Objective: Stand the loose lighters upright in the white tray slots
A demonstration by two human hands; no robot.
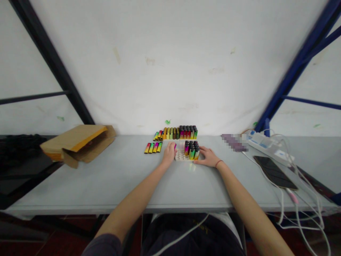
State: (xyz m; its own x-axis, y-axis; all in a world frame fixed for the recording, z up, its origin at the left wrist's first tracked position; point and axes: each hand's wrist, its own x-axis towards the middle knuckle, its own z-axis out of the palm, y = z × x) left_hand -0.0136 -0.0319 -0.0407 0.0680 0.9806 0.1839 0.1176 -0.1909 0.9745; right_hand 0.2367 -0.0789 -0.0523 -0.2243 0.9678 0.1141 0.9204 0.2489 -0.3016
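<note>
In the head view, a white tray with round holes [180, 156] lies in front of me on the table. Its right part holds several upright lighters [192, 150] with black tops and bright multicoloured bodies, while holes show on the left part. My left hand [168, 154] is closed at the tray's left end around a magenta lighter [175, 146], mostly hidden by the fingers. At the opposite end, my right hand [210, 157] grips the tray, thumb at the near corner and fingers along the side, against the lighters.
Behind stand a block of black-topped lighters [188, 132] and a row of yellowish cylinders [171, 133]. Loose colourful lighter bodies [153, 148] lie left. A torn cardboard box [77, 142] sits far left. A phone [275, 172], a power strip [269, 146] and white cables occupy the right.
</note>
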